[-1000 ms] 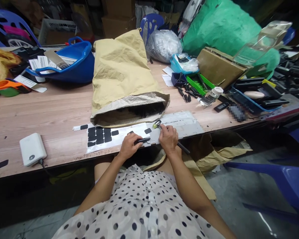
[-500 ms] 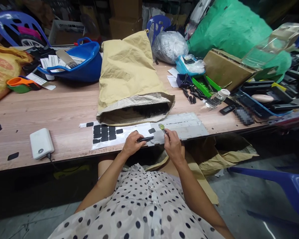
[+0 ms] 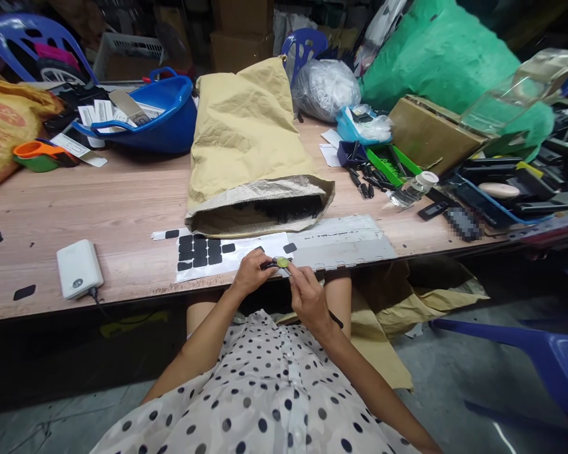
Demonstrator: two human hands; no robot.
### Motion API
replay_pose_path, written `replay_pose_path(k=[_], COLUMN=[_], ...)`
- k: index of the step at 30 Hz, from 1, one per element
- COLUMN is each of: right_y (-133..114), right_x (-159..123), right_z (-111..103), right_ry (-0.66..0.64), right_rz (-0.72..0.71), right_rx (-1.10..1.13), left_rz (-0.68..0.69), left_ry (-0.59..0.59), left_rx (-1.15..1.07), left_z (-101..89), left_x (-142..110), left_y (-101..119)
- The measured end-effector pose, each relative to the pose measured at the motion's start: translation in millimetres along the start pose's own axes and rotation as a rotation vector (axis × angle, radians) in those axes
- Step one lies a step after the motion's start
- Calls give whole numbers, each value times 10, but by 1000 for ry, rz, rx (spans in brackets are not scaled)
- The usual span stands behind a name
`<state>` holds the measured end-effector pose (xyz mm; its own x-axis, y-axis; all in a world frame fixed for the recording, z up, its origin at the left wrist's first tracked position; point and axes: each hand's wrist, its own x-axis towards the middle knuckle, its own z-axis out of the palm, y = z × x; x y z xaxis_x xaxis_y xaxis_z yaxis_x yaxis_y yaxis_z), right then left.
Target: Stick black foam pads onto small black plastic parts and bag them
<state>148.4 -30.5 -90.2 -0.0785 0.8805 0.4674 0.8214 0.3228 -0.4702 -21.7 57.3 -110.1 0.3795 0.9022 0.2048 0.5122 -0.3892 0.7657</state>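
My left hand [image 3: 250, 272] pinches a slim black piece [image 3: 269, 265] at the table's front edge. My right hand [image 3: 309, 297] is closed round a thin tool with a black handle [image 3: 336, 319] sticking out behind the wrist side. Its rounded yellow-green head [image 3: 283, 261] overlaps the black piece; whether they touch I cannot tell. Just beyond my left hand lies a white sheet [image 3: 239, 257] with several black rounded patches [image 3: 199, 250]. A grey board [image 3: 348, 238] extends to the right of it. Behind them a large tan paper sack [image 3: 246, 126] lies with its mouth towards me, dark items inside.
A white power bank [image 3: 79, 270] with a cable sits left. Farther back are a blue basin [image 3: 165, 120] of small boxes, a green tray [image 3: 392, 162], a clear bottle [image 3: 413, 190] and a cardboard box [image 3: 433, 135]. Black devices crowd the right. A blue chair [image 3: 539, 359] stands at lower right.
My right hand has moved left and towards me, bringing the tool's yellow-green head from over the grey board to the black piece. My left hand has stayed nearly in place.
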Motion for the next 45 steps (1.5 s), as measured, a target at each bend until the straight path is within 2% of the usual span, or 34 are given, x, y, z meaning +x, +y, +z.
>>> replay_pose_path(k=[4, 10, 14, 17, 20, 24, 30, 37, 45], right_y=[13, 50, 81, 122, 214, 440, 694, 669, 667], right_x=[22, 30, -11, -4, 67, 212, 378, 383, 385], right_z=[7, -19, 4, -5, -50, -81, 63, 267, 317], right_ry=[-24, 77, 26, 45, 101, 118, 96, 100, 116], right_rz=[9, 55, 85, 107, 148, 231, 225, 230, 232], right_rx=[-54, -43, -64, -51, -86, -250, -399, -448, -505], left_rz=[8, -7, -7, 0, -4, -10, -2, 21, 53], left_ry=[8, 9, 9, 13, 28, 40, 31, -2, -5], left_rx=[-10, -10, -6, -1, 8, 20, 33, 78, 144], left_z=[4, 15, 16, 15, 19, 36, 48, 15, 32], left_x=[4, 8, 6, 3, -2, -10, -21, -27, -59], left_y=[2, -18, -24, -14, 6, 18, 18, 43, 45])
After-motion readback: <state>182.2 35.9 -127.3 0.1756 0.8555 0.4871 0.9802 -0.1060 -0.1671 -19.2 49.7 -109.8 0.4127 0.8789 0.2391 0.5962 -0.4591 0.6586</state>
